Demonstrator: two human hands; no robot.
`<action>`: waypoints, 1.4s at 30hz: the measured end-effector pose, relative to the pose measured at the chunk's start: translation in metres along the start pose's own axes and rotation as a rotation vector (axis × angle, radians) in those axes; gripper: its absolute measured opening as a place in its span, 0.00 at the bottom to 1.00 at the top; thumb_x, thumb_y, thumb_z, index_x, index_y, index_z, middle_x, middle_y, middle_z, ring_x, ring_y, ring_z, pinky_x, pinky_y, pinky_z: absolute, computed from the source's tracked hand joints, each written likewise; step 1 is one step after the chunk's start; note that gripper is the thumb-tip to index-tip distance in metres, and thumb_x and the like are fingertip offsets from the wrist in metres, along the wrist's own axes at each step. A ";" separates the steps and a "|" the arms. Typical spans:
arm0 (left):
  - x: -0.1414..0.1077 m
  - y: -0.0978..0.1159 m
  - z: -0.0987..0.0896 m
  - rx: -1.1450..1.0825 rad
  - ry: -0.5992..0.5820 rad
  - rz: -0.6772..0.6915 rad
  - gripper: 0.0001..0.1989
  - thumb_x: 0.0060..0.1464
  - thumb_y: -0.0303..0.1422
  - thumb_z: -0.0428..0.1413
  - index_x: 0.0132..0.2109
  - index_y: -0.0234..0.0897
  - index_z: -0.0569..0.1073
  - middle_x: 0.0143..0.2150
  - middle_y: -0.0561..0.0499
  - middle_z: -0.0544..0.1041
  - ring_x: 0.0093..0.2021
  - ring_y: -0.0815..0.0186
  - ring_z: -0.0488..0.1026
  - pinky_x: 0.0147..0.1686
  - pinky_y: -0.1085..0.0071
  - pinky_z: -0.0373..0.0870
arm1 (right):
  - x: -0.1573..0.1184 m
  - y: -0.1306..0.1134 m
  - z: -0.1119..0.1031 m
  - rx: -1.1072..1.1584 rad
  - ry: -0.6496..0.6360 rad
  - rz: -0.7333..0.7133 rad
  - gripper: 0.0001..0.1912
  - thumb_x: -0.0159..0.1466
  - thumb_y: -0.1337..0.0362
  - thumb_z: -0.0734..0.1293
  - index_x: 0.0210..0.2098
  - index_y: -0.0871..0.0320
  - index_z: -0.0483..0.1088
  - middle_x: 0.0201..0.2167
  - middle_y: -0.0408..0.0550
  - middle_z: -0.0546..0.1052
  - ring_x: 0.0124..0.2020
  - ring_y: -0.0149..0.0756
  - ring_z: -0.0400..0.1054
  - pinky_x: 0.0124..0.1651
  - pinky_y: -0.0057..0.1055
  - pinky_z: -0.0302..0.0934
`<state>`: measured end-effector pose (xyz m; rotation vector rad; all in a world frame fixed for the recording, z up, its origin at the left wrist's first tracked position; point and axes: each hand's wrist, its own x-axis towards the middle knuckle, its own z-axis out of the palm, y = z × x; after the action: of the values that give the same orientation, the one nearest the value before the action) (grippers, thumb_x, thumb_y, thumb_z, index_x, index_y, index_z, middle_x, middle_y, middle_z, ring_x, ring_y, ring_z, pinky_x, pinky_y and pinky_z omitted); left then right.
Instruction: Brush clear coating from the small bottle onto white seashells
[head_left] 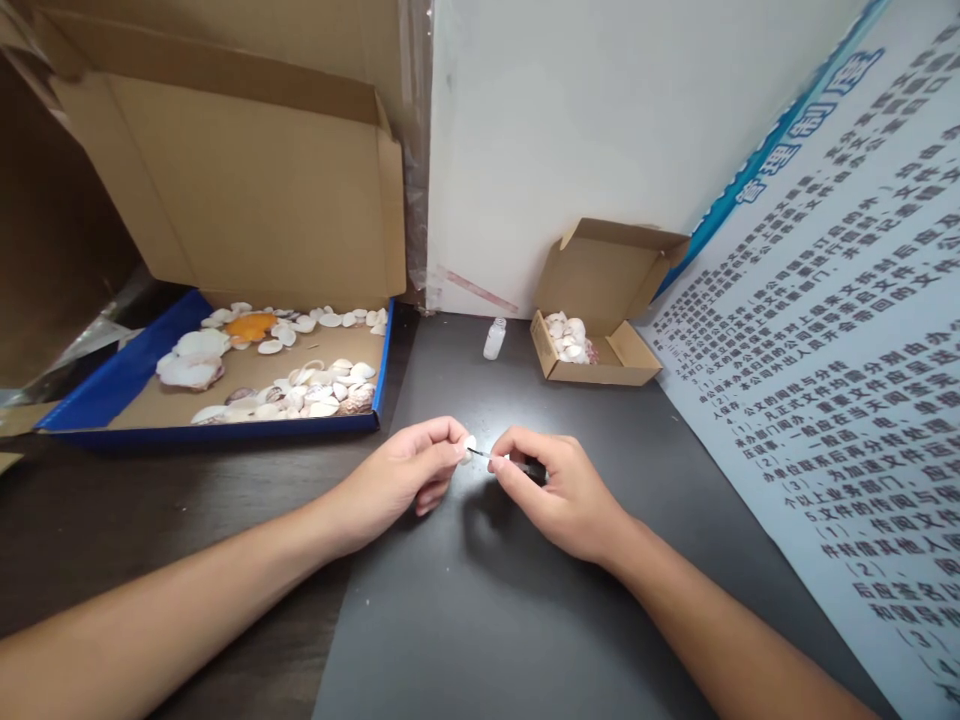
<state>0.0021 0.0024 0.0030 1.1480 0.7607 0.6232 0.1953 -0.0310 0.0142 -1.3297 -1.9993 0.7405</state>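
Between the thumb and fingers of my left hand (pixel 424 462) is a small white seashell (pixel 469 449), partly covered by the fingertips. My right hand (pixel 561 487) is closed around a small brush (pixel 482 456) with a black cap-like handle, mostly hidden by the fingers. The dark tip of the brush points left and meets the shell, or lies just in front of it. Both hands are held over the dark grey mat. Beyond them stands a small uncapped bottle (pixel 494 340) with whitish contents.
At the left, a blue-edged cardboard box (pixel 247 436) lies with its lid up, holding many shells and an orange scallop shell (pixel 251 326). A smaller open carton (pixel 600 372) with shells stands back right. A printed sheet (pixel 840 400) covers the right side; a white panel (pixel 600 110) rises behind.
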 end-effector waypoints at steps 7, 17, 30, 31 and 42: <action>0.000 -0.001 0.000 0.007 -0.013 -0.001 0.12 0.58 0.41 0.54 0.34 0.38 0.64 0.18 0.62 0.54 0.19 0.75 0.50 0.19 0.78 0.53 | 0.001 0.000 0.000 -0.041 0.046 0.086 0.08 0.63 0.66 0.62 0.27 0.57 0.66 0.19 0.37 0.63 0.22 0.28 0.56 0.27 0.25 0.50; -0.001 -0.002 -0.001 0.023 -0.016 -0.004 0.11 0.59 0.40 0.54 0.35 0.38 0.63 0.19 0.62 0.54 0.19 0.75 0.51 0.19 0.79 0.53 | 0.002 0.001 0.000 -0.050 0.033 0.099 0.08 0.63 0.67 0.62 0.27 0.57 0.67 0.19 0.37 0.62 0.22 0.27 0.56 0.27 0.25 0.49; 0.000 -0.002 -0.001 0.009 -0.006 0.005 0.10 0.58 0.39 0.53 0.35 0.38 0.64 0.18 0.62 0.54 0.19 0.75 0.50 0.19 0.79 0.53 | 0.002 0.002 0.000 -0.034 0.037 0.088 0.08 0.63 0.68 0.62 0.27 0.57 0.66 0.20 0.37 0.64 0.23 0.27 0.57 0.28 0.25 0.50; 0.000 -0.002 -0.001 0.007 -0.005 0.006 0.10 0.58 0.39 0.53 0.35 0.38 0.64 0.18 0.62 0.54 0.19 0.75 0.50 0.19 0.79 0.53 | 0.002 0.002 -0.001 -0.015 0.031 0.063 0.08 0.64 0.67 0.62 0.27 0.57 0.65 0.20 0.37 0.64 0.23 0.27 0.57 0.29 0.25 0.50; 0.002 -0.003 -0.002 -0.072 -0.007 -0.012 0.05 0.57 0.32 0.49 0.33 0.38 0.62 0.20 0.62 0.52 0.18 0.75 0.50 0.18 0.79 0.51 | 0.002 0.002 -0.001 -0.038 -0.013 0.097 0.08 0.63 0.69 0.62 0.26 0.57 0.66 0.19 0.36 0.64 0.22 0.26 0.56 0.28 0.25 0.49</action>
<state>0.0013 0.0040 -0.0007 1.0787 0.7335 0.6310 0.1965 -0.0278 0.0133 -1.4556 -1.9800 0.7605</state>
